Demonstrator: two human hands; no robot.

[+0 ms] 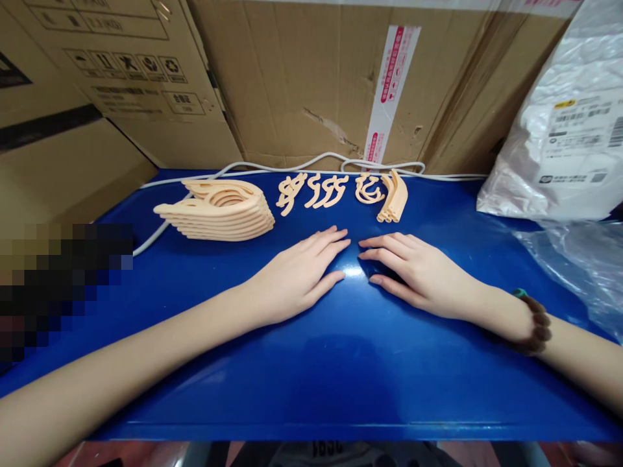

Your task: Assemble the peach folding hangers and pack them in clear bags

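My left hand (296, 272) lies flat on the blue table top (311, 376), fingers stretched out and holding nothing. My right hand (413, 269) lies flat beside it, fingertips almost meeting the left's; a dark bead bracelet (535, 327) circles its wrist. Behind the hands is a row of peach plastic parts. A stack of wide curved pieces (219, 211) sits at the back left. Small loose hook-shaped pieces (316, 190) lie in the middle. A short bundle of curved strips (394, 196) stands at the right of the row.
Cardboard boxes (311, 78) wall off the back and left. A white cable (292, 167) runs along the table's far edge. A grey plastic mail bag (564, 123) and clear plastic film (584, 259) sit at the right. A blurred patch covers the left edge.
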